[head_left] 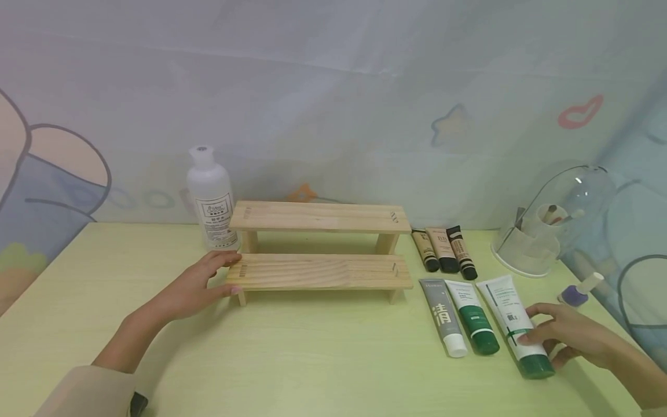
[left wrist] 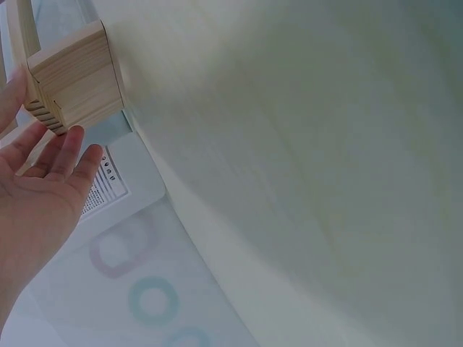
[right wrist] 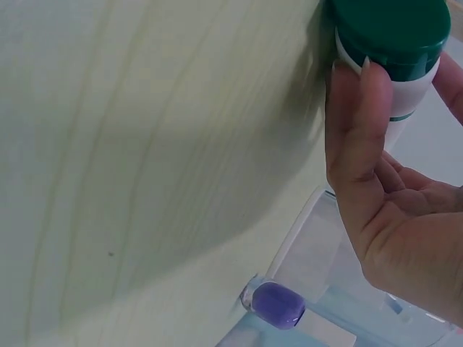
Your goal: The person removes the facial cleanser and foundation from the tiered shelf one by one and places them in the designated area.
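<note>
A two-step wooden shelf [head_left: 318, 272] stands in the middle of the table. At the left end of its lower step, my left hand [head_left: 193, 289] grips the board, with the thumb at the front edge and the fingers toward the back. In the left wrist view those fingers touch the end of the wooden board [left wrist: 79, 72]. My right hand [head_left: 578, 336] holds a white squeeze tube with a green cap [head_left: 508, 313], thumb on top and fingers along its right side. Its green cap [right wrist: 394, 32] shows close up in the right wrist view.
Left of the held tube lie a green-and-white tube [head_left: 473, 318] and a grey tube [head_left: 443, 315]. Several smaller tubes [head_left: 443, 249] lie behind them. A white bottle [head_left: 211, 197] stands behind the shelf's left end. At right are a clear domed holder [head_left: 526, 249] and a purple nail polish bottle [head_left: 573, 295].
</note>
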Demonstrator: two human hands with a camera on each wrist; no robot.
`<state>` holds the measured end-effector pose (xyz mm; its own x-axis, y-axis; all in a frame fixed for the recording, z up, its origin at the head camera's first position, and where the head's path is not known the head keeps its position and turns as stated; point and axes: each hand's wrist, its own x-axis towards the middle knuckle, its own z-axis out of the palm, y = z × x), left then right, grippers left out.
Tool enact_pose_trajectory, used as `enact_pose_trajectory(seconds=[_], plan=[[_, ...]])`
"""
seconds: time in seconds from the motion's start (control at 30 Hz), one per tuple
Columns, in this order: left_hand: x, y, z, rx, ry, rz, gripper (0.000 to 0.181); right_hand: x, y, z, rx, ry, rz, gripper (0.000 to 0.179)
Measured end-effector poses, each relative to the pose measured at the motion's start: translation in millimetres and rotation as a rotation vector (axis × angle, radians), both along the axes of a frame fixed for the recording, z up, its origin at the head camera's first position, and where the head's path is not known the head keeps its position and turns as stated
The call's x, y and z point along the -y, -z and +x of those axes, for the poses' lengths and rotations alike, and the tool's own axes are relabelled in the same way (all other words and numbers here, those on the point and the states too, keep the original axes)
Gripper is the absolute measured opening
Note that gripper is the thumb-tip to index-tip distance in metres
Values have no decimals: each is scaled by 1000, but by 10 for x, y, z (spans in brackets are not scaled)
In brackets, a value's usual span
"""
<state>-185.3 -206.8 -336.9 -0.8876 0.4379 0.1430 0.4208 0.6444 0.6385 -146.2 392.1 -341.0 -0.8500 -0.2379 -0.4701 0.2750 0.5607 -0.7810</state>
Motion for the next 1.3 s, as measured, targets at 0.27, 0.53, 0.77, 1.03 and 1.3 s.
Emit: enact_pose_trajectory(seconds=[0.27,0.53,0.77,1.03,1.3], plan=[[-1,-3,7,-5,-1,0,60,12,5,-17,-7,-14,-21,48],[-1,13,3,5,6,19,60,10,-5,-20,5,-26,-32,51],[-4,-3,8,5,5,9,61,-40,-13,-22,45,-37,-68,67],[-8,-15,14,6,9,8,60,-66,-3,-14,39,-35,-87,74],[-6,-20,13,11,10,12,60,-79,5,-10,40,-58,-145,72]])
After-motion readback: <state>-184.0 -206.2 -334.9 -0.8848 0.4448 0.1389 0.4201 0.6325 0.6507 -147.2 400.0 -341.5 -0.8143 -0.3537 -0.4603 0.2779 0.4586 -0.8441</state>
